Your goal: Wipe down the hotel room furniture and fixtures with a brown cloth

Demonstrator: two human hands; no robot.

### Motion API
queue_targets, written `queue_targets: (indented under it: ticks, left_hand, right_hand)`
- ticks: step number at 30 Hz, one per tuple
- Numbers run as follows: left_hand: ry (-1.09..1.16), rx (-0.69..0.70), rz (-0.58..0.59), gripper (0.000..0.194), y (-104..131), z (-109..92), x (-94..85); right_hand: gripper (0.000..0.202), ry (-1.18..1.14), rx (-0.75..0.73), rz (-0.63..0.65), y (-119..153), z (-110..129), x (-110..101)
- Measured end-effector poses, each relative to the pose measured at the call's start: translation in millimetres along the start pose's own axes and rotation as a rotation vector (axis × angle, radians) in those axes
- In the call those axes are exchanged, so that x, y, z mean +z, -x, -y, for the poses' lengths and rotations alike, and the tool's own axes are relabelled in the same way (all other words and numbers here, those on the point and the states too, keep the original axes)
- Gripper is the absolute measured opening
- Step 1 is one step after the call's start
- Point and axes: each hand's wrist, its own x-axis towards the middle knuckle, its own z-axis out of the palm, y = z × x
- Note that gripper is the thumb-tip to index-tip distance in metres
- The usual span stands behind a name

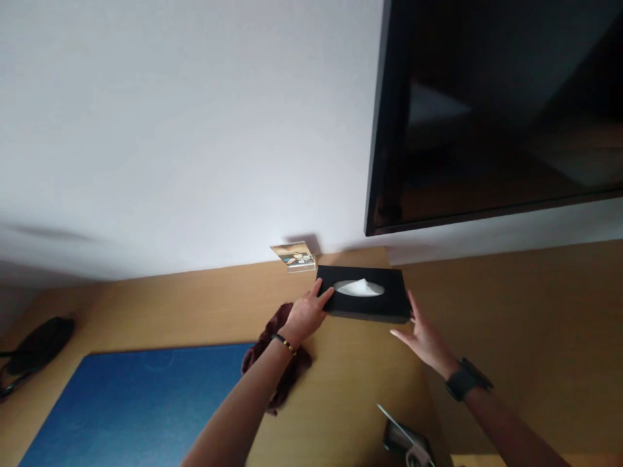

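Observation:
A black tissue box with a white tissue poking from its oval slot is between my two hands, near the back edge of the wooden desk. My left hand grips its left end, with fingers on top of the corner. Against the right end rest the fingers of my right hand, its thumb stretched out in front of the box. Whether the box touches the desk I cannot tell. A dark maroon scrunched cloth lies under my left wrist, and a small card stand is just behind the box.
A blue desk mat covers the desk's left part. At far left sits a black object with a cord. A dark item lies near the front. The television hangs on the wall at upper right.

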Motion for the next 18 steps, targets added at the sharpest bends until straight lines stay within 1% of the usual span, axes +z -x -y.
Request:
queue_targets:
  ticks: [2, 5, 7, 9, 11, 14, 18]
  left_hand:
    - [-0.019, -0.002, 0.014, 0.066, 1.4, -2.1, 0.3]
    - [-0.011, -0.041, 0.025, 0.067, 0.2, -8.5, 0.6]
    - [0.001, -0.052, 0.016, 0.066, -2.3, -12.2, -1.7]
    - [0.004, -0.036, 0.014, 0.065, -4.5, -14.6, -7.3]
    - [0.002, -0.019, 0.029, 0.064, -6.2, -16.3, -15.1]
    - [0.009, -0.009, 0.074, 0.063, -9.1, -18.5, -25.6]
    - [0.019, -0.006, 0.088, 0.062, -15.0, -19.5, -31.1]
  right_hand:
    - [0.090, -0.035, 0.019, 0.004, 2.0, 2.3, 0.6]
    - [0.086, -0.061, 0.047, 0.027, 7.7, 4.5, 4.2]
    - [0.086, -0.050, 0.052, -0.017, 10.8, 3.2, 8.6]
    - [0.083, -0.047, 0.049, -0.080, 11.0, 0.0, 12.3]
    - [0.075, -0.061, 0.054, -0.119, 8.5, -3.7, 13.3]
    - [0.066, -0.086, 0.086, -0.126, 3.7, -8.2, 10.9]
    - [0.063, -0.134, 0.117, -0.111, 2.3, -12.5, 7.6]
